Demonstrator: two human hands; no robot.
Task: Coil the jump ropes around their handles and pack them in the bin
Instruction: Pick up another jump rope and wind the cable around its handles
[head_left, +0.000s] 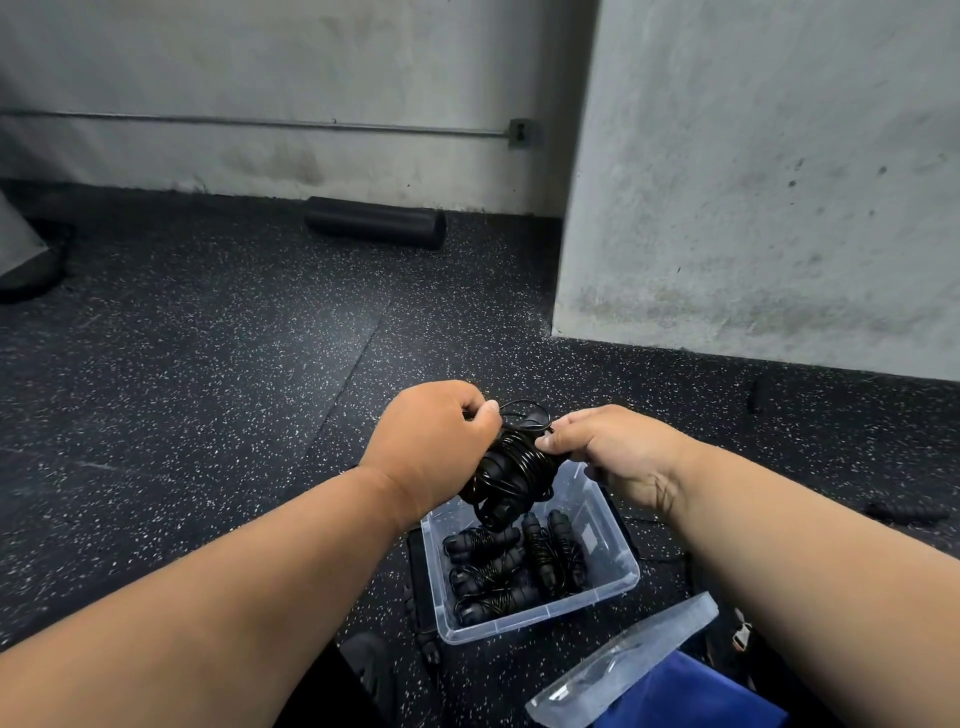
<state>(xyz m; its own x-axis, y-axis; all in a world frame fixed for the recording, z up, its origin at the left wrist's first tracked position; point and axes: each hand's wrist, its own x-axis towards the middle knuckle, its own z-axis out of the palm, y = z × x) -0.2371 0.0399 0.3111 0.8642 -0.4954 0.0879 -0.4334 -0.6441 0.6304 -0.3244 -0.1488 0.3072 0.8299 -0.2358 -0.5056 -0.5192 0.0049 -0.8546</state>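
Clear bin (530, 621) sits on the floor (208, 364), coiled ropes (511, 564) packed side by side inside. Its lid (623, 660) lies just beside it, near the bottom edge. Speckled black rubber flooring, grey concrete walls (753, 182), a black roller (376, 222) against the far wall. Above the bin, both hands work one rope bundle (511, 470): left hand (431, 447) with its grip clenched round the bundle, right hand (613, 452) pinching the cord's end.
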